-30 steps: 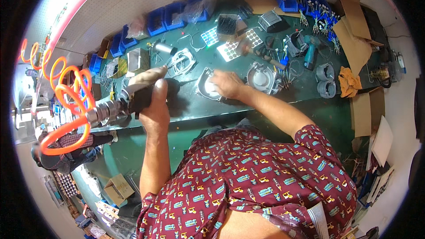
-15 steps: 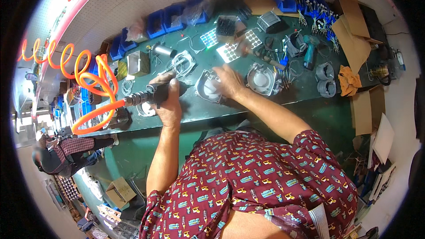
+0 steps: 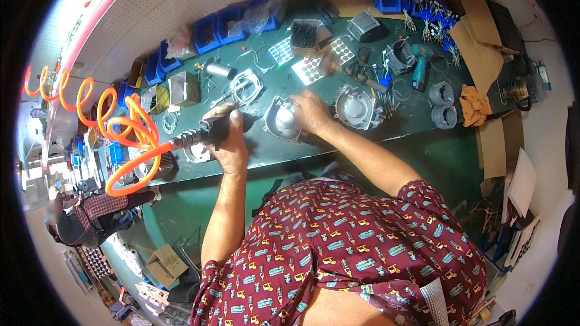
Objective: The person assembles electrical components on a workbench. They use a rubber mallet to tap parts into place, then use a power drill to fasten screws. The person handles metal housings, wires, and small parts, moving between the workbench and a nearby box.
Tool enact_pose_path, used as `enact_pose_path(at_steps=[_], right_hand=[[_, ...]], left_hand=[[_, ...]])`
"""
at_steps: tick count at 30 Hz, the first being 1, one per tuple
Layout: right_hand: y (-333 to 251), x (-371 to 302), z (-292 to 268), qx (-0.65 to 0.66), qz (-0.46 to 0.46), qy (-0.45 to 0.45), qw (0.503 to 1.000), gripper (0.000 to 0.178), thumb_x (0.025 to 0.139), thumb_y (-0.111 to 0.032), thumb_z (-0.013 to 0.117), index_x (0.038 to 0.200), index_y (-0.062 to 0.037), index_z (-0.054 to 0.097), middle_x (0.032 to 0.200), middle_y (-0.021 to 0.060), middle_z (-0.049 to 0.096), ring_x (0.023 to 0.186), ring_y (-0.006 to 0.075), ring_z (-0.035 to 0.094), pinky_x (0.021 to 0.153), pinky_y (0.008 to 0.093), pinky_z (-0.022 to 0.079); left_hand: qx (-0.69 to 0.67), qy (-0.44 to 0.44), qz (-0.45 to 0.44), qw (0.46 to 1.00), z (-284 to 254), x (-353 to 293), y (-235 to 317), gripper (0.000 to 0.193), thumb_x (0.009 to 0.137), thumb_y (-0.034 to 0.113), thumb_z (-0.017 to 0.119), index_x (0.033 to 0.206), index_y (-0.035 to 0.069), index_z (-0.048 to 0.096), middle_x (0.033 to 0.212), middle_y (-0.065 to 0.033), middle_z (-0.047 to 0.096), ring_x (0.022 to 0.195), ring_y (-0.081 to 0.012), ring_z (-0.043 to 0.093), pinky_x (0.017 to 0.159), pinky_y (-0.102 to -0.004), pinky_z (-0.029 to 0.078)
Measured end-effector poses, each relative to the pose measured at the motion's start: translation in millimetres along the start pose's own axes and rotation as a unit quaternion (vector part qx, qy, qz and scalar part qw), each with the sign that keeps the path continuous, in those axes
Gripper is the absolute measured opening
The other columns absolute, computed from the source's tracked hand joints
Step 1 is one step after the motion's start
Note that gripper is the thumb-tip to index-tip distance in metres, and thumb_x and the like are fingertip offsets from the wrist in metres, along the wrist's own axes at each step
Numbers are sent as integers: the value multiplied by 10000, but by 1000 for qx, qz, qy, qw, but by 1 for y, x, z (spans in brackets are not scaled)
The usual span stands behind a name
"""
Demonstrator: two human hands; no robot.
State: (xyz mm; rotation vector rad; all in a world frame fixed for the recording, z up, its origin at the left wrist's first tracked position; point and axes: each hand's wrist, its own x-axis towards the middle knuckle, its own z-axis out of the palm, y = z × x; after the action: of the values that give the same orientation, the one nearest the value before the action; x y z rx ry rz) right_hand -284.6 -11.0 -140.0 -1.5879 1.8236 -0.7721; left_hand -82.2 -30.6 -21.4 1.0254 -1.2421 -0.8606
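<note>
My left hand (image 3: 231, 148) is wrapped around a black air tool (image 3: 212, 130) with a metal coupling, held over the front of the bench. An orange coiled hose (image 3: 158, 148) runs from the coupling toward the upper left. My right hand (image 3: 314, 113) grips the right rim of a round cast-metal housing (image 3: 281, 122), fingers curled at its edge. The housing lies on the bench, its hollow side up. Just right of that hand sits a similar metal housing (image 3: 356, 108). Another pale metal part (image 3: 196, 152) is partly hidden below the air tool.
Blue bins (image 3: 205, 33) line the back of the green bench (image 3: 254, 160). Behind the housings lie a cable coil (image 3: 246, 87), sticker sheets (image 3: 309, 71) and a teal power drill (image 3: 420, 66). An orange cloth (image 3: 475, 107) lies at right. Another person (image 3: 90, 220) is at far left.
My right hand has drawn back slightly from over the housing to its right rim. The orange hose has swung, its lower loop now hanging lower. My left hand stays nearly in place.
</note>
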Motion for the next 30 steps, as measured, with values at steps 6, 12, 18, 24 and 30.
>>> enact_pose_path(at_steps=[6,12,18,24,30], right_hand=[[-3,1,-4,-6,-8,-22,1000,331,909,-170,579,1211,-111,699,1074,202,628,1026,394,630,874,456,514],[19,6,12,-1,-74,5,997,304,925,-185,525,1166,-68,668,1026,215,624,1020,393,596,874,478,486],[13,4,13,-18,-68,18,997,343,895,-135,571,1221,-106,671,1085,164,612,995,376,629,840,468,524],[20,9,18,-92,-158,16,983,337,846,-92,550,1135,13,690,1025,180,672,950,340,617,831,428,519],[18,3,10,-8,-95,39,995,336,844,-100,581,1143,-17,709,1025,188,673,943,354,636,832,427,525]], left_hand=[[46,-123,-43,990,6,14,16,212,851,11,714,1060,31,681,1017,-49,661,921,-154,628,868,-328,519],[10,-269,-61,961,24,42,14,207,870,-24,690,1068,26,656,998,-71,696,950,-143,644,869,-316,514],[-40,-183,-59,980,21,37,5,191,859,-57,694,986,71,631,986,-60,695,920,-143,633,859,-333,505],[-11,-99,25,995,12,51,45,191,902,17,637,1089,18,597,1118,-116,683,1091,-261,677,1052,-432,485],[-46,-116,-34,992,10,35,39,219,887,22,686,1091,40,606,1082,-109,696,1057,-225,665,1002,-404,495]])
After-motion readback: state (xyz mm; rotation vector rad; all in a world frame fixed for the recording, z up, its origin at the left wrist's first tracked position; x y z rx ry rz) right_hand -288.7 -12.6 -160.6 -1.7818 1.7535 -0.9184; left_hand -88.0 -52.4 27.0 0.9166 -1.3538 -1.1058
